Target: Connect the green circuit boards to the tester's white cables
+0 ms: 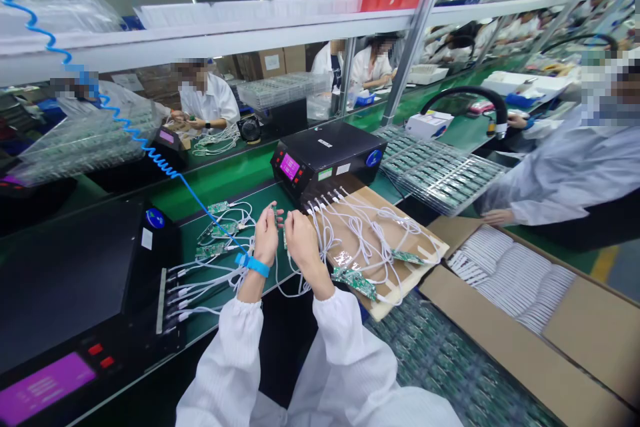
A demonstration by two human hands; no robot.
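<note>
My left hand [267, 235], with a blue wrist strap [254, 265] below it, is closed on a small green circuit board [275, 215]. Close beside it on the right, my right hand [301, 240] is pinched at a narrow green piece [285, 237] with a white cable hanging below; what exactly its fingertips grip is hidden. Left of my hands, green circuit boards [223, 230] with white cables [210, 285] lie on the green bench. More boards [356, 281] and tangled white cables [357, 233] rest on a brown board to the right.
Black test boxes stand at the left [70, 273] and behind my hands [330, 147]. A cardboard box [505, 340] of white items sits at the right, near a plastic tray [445, 170] of boards. A blue coiled cord [125, 123] hangs across the left. Another person's sleeve [555, 160] is at the right.
</note>
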